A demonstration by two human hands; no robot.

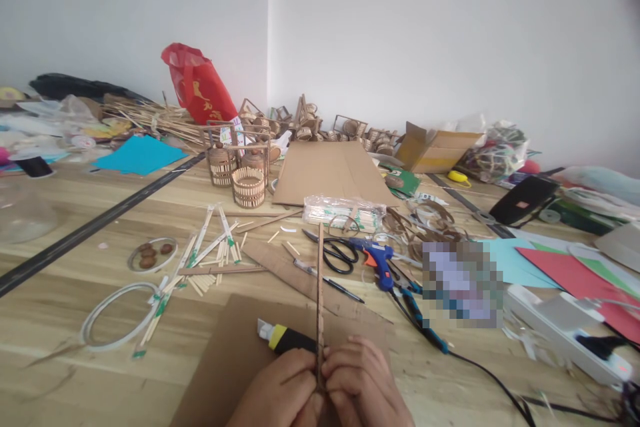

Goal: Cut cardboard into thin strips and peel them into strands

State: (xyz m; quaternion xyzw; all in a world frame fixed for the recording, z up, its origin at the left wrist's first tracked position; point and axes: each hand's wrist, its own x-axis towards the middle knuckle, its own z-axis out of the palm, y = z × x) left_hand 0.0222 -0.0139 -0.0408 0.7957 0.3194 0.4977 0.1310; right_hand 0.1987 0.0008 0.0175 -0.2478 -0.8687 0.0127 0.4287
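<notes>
Between my two hands a narrow brown cardboard strip [321,287] points away from me, seen nearly edge-on. My left hand [283,387] pinches its near end from the left, and my right hand [361,377] pinches it from the right, fingertips almost meeting. Fingers partly hide that near end. Just beyond my left hand lies a black and yellow utility knife [285,339], partly behind the strip. Both hands are over a flat cardboard sheet [220,353]. A pen [344,289] and black-handled scissors [340,255] lie beyond the strip.
A blue glue gun [383,263] and pliers [423,320] lie to the right, near a white power strip [565,333]. Sticks [220,260] and a white ring [120,317] are left. Small stick-walled buckets [249,188] stand behind, beside a large cardboard sheet [330,173].
</notes>
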